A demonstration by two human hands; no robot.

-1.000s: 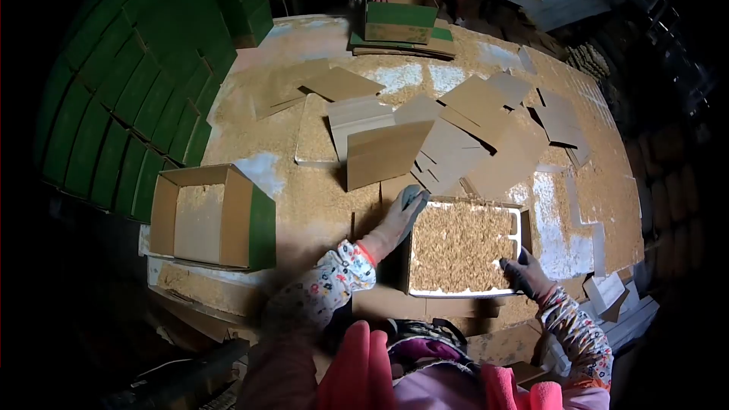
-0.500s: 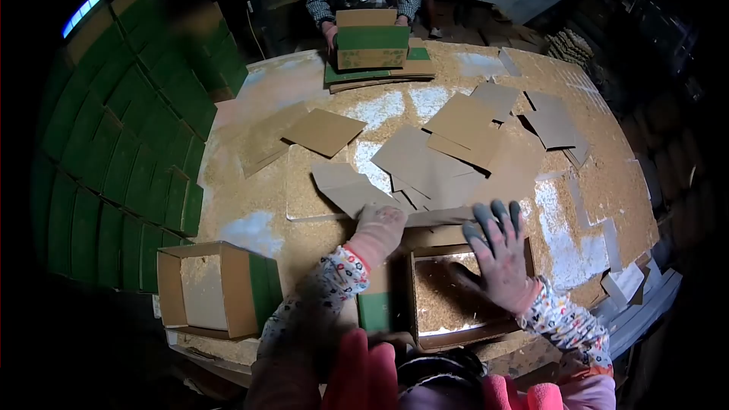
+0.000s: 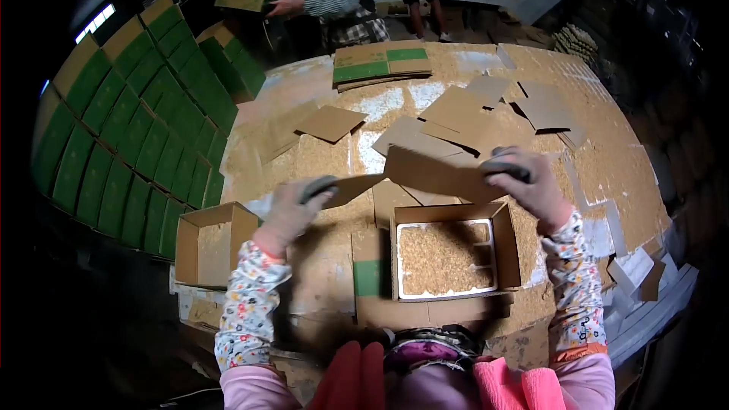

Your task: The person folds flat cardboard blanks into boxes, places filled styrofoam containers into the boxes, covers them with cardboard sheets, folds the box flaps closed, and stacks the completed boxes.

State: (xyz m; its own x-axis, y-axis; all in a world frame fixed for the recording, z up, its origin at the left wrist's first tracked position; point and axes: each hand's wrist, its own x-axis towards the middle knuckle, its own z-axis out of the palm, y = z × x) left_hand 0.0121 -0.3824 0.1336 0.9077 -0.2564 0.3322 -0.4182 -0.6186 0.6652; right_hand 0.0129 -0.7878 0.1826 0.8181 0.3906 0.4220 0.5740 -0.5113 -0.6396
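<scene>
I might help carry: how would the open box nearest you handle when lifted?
The open box likely stays stiff, given its straight cardboard walls. It may feel weighty, since bits fill the white tray inside. Tilting could spill those bits, which look loose and uncovered.

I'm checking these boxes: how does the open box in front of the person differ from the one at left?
The front box holds a white-rimmed tray of tan flakes; the left box shows no such tray. The front box sits to the right of the left hand; the left box sits to its left. Both are brown cardboard, open on top.
</scene>
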